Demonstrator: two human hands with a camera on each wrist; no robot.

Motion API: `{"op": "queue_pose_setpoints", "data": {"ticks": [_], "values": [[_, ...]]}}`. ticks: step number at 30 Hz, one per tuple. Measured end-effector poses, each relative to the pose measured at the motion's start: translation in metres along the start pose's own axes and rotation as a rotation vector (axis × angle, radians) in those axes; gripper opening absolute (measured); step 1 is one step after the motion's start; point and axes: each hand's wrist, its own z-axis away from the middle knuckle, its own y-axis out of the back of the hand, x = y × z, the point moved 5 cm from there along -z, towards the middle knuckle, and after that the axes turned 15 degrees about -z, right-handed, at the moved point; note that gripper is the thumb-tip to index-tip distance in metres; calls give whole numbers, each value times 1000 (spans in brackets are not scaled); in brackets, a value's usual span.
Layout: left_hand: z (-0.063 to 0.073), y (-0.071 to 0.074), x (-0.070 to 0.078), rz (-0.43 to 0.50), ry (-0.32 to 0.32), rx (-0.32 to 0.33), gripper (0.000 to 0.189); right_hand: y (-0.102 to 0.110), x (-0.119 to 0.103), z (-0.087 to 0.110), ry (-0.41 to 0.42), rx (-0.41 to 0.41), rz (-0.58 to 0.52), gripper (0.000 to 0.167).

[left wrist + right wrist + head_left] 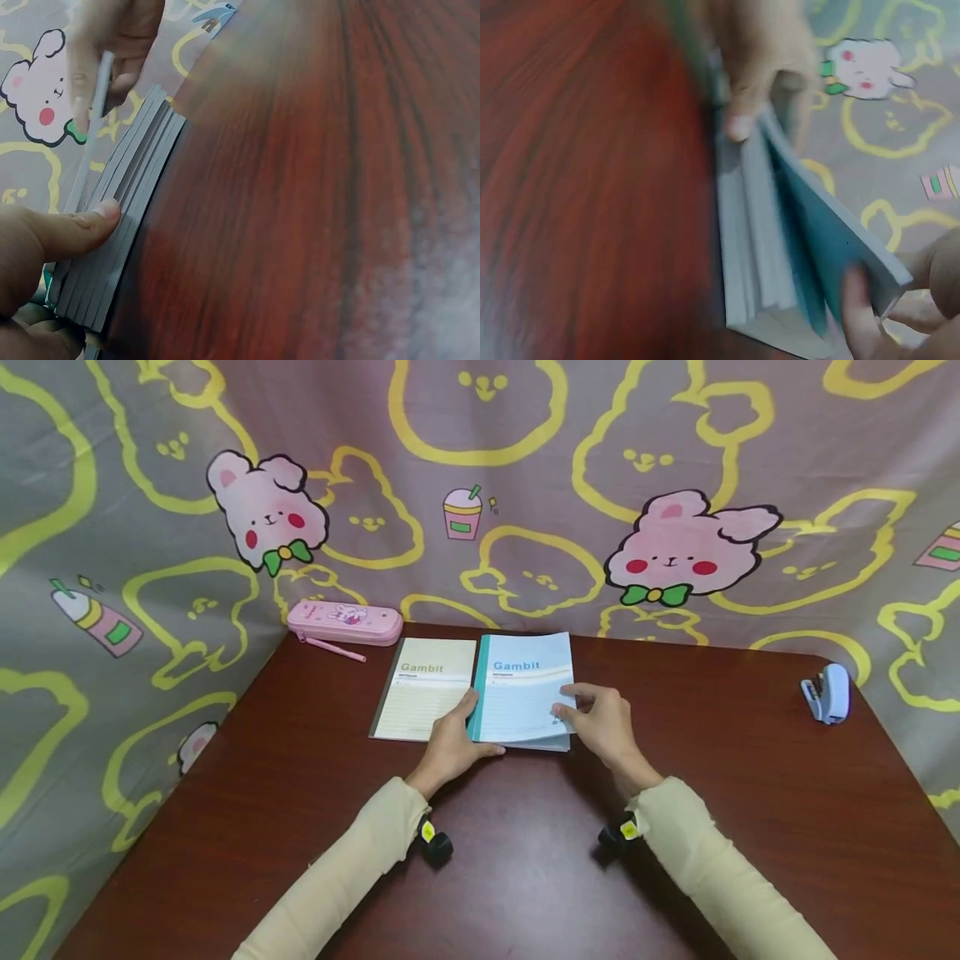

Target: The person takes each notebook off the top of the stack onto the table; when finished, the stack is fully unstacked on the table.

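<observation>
A light-blue notebook (521, 697) with a teal spine lies on top of a stack of notebooks (112, 247). Its right edge is raised off the stack, and my right hand (606, 722) pinches that edge between thumb and fingers. The right wrist view shows the gap under this top notebook (840, 232). At the spine's lower corner, my left hand (452, 742) holds the stack, its thumb (94, 225) across the bottom edges. Left of the stack, partly behind the left hand, lies a cream notebook (427, 689) with a dark spine.
A pink pencil case (345, 622) stands at the back left, with a pink pen (335, 649) in front of it. Near the table's right edge is a light-blue stapler (828, 693). A patterned curtain (525, 485) borders the brown table (510, 860).
</observation>
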Motion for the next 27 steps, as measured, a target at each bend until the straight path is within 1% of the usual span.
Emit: {"op": "queue_pose_setpoints", "data": {"ticks": [4, 7, 10, 13, 17, 20, 23, 27], "values": [[0, 0, 0, -2, 1, 12, 102, -3, 8, -6, -171, -91, -192, 44], [0, 0, 0, 2, -11, 17, 104, 0, 14, -7, -241, -100, -304, 47], [0, 1, 0, 19, -30, 29, 105, 13, 13, -5, -253, -69, -376, 46], [-1, 1, 0, 27, -36, 26, 104, 37, 5, 1, -244, -48, -405, 47], [-1, 2, -2, 0, -8, 12, 103, 73, -3, 11, -208, -22, -409, 50], [-2, 3, -4, -14, 9, 14, 102, 93, -5, 16, -179, -11, -405, 53], [-2, 3, -4, -8, 3, 12, 102, 108, -1, 20, -177, -4, -413, 54], [-2, -1, -3, -4, 0, -2, 101, 121, 12, 24, -202, 9, -354, 54]]}}
